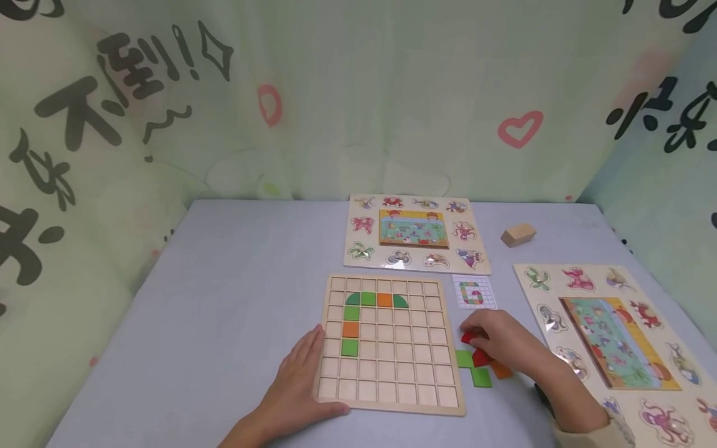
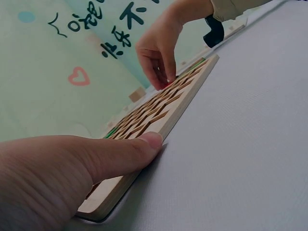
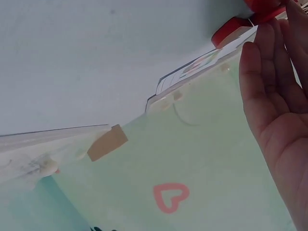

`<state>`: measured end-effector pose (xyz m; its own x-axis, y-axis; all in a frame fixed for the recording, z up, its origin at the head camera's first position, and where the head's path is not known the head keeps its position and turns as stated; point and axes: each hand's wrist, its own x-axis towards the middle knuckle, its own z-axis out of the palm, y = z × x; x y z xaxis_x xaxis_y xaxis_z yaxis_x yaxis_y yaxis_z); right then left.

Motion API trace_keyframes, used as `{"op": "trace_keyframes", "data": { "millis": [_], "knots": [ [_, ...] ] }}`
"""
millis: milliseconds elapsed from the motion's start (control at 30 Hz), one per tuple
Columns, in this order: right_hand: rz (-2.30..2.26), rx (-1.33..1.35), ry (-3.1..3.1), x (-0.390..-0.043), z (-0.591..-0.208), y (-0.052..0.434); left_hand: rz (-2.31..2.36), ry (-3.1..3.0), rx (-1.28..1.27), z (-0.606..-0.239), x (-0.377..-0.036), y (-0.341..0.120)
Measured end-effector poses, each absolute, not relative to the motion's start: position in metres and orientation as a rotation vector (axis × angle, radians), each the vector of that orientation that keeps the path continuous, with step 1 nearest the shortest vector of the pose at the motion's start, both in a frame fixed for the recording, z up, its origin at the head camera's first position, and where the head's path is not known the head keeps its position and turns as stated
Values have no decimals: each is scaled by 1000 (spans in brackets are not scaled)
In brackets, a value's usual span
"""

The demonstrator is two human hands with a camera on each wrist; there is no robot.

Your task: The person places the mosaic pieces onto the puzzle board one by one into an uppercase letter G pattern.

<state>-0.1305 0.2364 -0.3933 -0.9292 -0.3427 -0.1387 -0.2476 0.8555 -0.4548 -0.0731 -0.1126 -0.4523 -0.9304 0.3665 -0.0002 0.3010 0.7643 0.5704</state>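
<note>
My left hand [image 1: 292, 381] rests at the near left corner of a wooden grid board [image 1: 386, 391]. Its straight fingers lie along the left edge, and the thumb [image 2: 126, 155] presses on the front edge. Green and orange tiles [image 1: 351, 330] sit in the board's cells, forming a row and a column, with green quarter-rounds [image 1: 400, 302] at the row's ends. Beside the board's right edge, my right hand [image 1: 504, 339] pinches a red tile [image 1: 467, 338] between thumb and fingers. Under that hand lie another red piece [image 1: 480, 358], green tiles [image 1: 481, 377] and an orange tile [image 1: 501, 370].
A pattern card [image 1: 473, 292] lies right of the board's top corner. Behind the board is a sea-animal puzzle [image 1: 414, 264]; a second such puzzle [image 1: 543, 336] lies at right, partly under my right forearm. A wooden block [image 1: 518, 234] stands near the back. Printed curtains enclose the table.
</note>
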Motion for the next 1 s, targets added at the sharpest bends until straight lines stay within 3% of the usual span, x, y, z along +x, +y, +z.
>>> {"op": "trace_keyframes", "data": {
  "millis": [333, 767, 1000],
  "knots": [
    [-680, -479, 2846, -126, -394, 237, 898, 2844, 537, -453, -73, -113],
    [-593, 46, 2885, -114, -393, 223, 889, 2860, 550, -453, -73, -114],
    [-582, 77, 2903, -115, -392, 214, 870, 2851, 527, -453, -73, -113]
  ]
}}
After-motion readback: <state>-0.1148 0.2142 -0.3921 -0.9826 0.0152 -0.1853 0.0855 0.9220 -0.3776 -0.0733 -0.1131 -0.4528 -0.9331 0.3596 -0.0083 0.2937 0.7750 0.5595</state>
